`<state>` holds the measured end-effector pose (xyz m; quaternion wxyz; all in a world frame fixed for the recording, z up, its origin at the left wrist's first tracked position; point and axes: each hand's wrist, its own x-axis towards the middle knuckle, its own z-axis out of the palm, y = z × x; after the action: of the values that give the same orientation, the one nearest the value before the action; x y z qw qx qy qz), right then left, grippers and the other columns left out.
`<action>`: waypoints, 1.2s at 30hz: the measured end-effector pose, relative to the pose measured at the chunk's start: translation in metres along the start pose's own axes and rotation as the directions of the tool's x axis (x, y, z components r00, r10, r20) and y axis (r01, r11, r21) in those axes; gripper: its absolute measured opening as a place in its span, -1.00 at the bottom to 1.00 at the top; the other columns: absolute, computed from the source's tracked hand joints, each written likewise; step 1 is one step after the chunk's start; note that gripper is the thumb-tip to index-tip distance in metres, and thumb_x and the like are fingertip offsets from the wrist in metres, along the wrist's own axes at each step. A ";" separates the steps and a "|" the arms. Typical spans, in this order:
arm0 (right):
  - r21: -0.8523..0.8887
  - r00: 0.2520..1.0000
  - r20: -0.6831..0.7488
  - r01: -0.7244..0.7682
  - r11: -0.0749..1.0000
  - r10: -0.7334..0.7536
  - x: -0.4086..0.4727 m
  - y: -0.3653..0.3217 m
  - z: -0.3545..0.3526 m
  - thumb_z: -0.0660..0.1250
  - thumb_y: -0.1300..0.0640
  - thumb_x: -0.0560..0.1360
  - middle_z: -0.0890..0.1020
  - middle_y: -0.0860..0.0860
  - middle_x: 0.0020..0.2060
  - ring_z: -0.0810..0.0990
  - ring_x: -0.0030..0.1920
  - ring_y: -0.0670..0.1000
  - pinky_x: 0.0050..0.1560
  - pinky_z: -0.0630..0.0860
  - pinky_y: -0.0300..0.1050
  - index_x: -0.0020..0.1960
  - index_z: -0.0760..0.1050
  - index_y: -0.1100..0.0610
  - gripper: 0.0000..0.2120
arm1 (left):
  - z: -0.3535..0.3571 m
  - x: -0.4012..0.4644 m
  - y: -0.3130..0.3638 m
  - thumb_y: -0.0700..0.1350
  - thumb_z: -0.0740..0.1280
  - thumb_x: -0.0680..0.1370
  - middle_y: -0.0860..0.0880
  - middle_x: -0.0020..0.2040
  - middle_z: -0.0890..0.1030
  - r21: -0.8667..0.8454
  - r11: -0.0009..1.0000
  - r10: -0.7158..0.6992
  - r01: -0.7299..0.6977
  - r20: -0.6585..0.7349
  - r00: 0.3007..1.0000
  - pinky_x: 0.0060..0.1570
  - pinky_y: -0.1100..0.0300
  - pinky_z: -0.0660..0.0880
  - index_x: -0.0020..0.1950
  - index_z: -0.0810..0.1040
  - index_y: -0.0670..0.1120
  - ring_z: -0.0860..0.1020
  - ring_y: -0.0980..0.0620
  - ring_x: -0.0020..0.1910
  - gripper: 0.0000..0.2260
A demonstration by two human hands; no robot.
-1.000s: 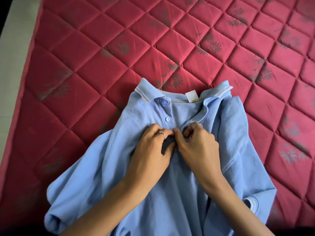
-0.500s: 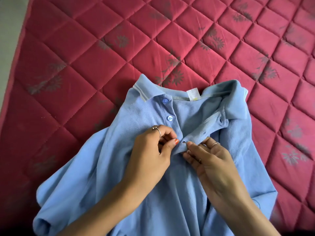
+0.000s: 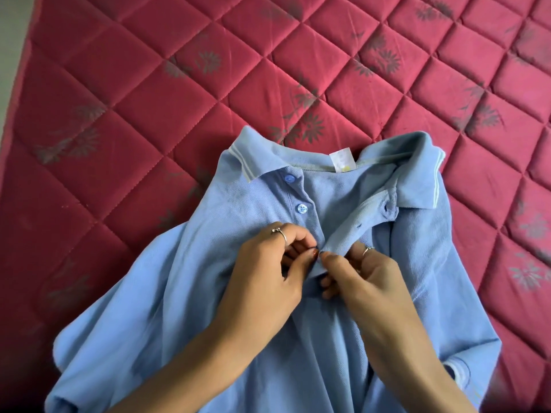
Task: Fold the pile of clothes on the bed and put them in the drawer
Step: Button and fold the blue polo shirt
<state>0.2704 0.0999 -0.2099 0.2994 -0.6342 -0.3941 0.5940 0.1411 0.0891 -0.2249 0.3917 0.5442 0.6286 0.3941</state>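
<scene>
Setting: a home bedroom is showing.
Mattress [image 3: 149,99]: red quilted fabric with a grey flower print is filling most of the view.
Floor strip [image 3: 13,55]: a pale band is running along the mattress's left edge.
Polo shirt [image 3: 185,293]: a light blue garment is lying on the mattress.

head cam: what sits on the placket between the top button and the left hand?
One more blue button, undone, on the polo shirt. It lies below the top button and above the left hand, as the head view shows.
</scene>
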 end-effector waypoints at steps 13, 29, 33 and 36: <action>-0.427 0.897 -0.035 0.385 0.818 -0.440 0.004 0.004 0.003 0.34 0.04 0.40 0.53 -0.05 -0.39 0.56 -0.35 -0.07 -0.30 0.48 -0.20 -0.34 0.48 0.07 -0.82 | 0.000 0.001 -0.004 -0.17 0.35 0.44 0.17 -0.19 0.65 -0.100 0.994 -0.048 0.041 -0.070 0.996 -0.18 0.44 0.49 -0.12 0.64 -0.02 0.62 0.23 -0.22 -0.90; -0.151 0.964 0.044 0.266 0.952 -0.262 0.013 0.004 0.005 0.42 0.29 0.43 0.66 0.00 -0.37 0.60 -0.38 -0.10 -0.31 0.51 -0.33 -0.25 0.59 0.08 -0.86 | -0.001 0.002 -0.004 -0.11 0.34 0.47 0.17 -0.16 0.67 -0.111 0.992 -0.064 0.055 -0.078 0.995 -0.16 0.43 0.52 -0.10 0.67 -0.03 0.63 0.26 -0.19 -0.89; -0.210 0.956 0.039 0.293 0.933 -0.292 0.012 0.005 0.009 0.43 0.20 0.47 0.67 -0.03 -0.35 0.65 -0.32 -0.03 -0.26 0.57 -0.22 -0.21 0.58 0.04 -0.89 | 0.002 0.003 0.000 -0.02 0.41 0.40 0.16 -0.25 0.67 -0.210 0.966 -0.167 0.153 -0.051 0.985 -0.22 0.40 0.53 -0.16 0.63 0.02 0.64 0.22 -0.26 -0.93; -0.290 0.929 0.001 0.355 0.889 -0.371 0.010 0.008 0.014 0.40 0.07 0.41 0.64 -0.07 -0.35 0.59 -0.37 -0.08 -0.32 0.53 -0.25 -0.20 0.56 0.00 -0.96 | 0.002 0.004 -0.003 -0.08 0.45 0.44 0.14 -0.27 0.68 -0.254 0.944 -0.232 0.211 -0.054 0.971 -0.22 0.40 0.52 -0.18 0.63 0.02 0.64 0.22 -0.27 -0.97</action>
<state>0.2574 0.1032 -0.2231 0.3211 -0.6017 -0.5787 0.4472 0.1413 0.0931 -0.2291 0.4717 0.4003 0.6476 0.4449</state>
